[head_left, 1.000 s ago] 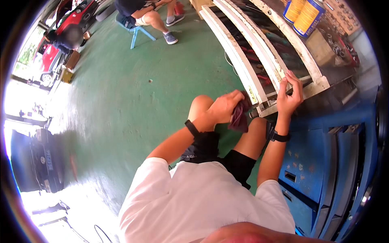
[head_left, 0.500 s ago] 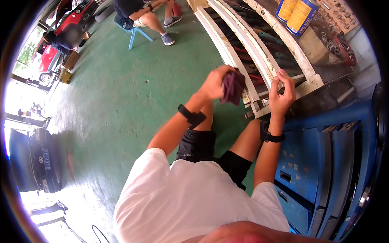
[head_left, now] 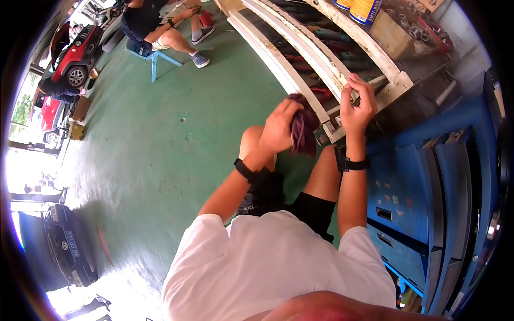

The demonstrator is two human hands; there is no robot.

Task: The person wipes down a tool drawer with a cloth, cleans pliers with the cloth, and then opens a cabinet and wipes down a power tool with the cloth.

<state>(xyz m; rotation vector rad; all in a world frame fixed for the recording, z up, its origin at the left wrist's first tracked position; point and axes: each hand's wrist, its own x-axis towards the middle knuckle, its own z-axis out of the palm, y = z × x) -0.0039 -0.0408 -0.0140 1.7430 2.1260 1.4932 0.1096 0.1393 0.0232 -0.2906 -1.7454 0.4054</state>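
Observation:
A crumpled maroon cloth [head_left: 304, 131] is bunched in my left hand [head_left: 277, 127], beside the near end of the outer rail of a white frame [head_left: 273, 56]. My right hand [head_left: 358, 107] has its fingers pinched on the near end of the frame's middle rail [head_left: 316, 53]. The rails are long, curved and worn, with chipped edges. Between them lie dark and red-handled tools [head_left: 326, 36], partly hidden by the rails. Whether the cloth touches the outer rail is unclear.
Blue drawers [head_left: 399, 200] stand at the right, below the bench. Yellow and blue cans [head_left: 365, 9] and a box of metal parts [head_left: 399, 35] are at the upper right. A person sits on a blue stool [head_left: 154, 56]; another crouches near a red car [head_left: 77, 53].
The view has shifted, so the frame appears farther left. My left hand with the cloth went up along the outer rail, then came back toward my knees. My right hand stays at the middle rail.

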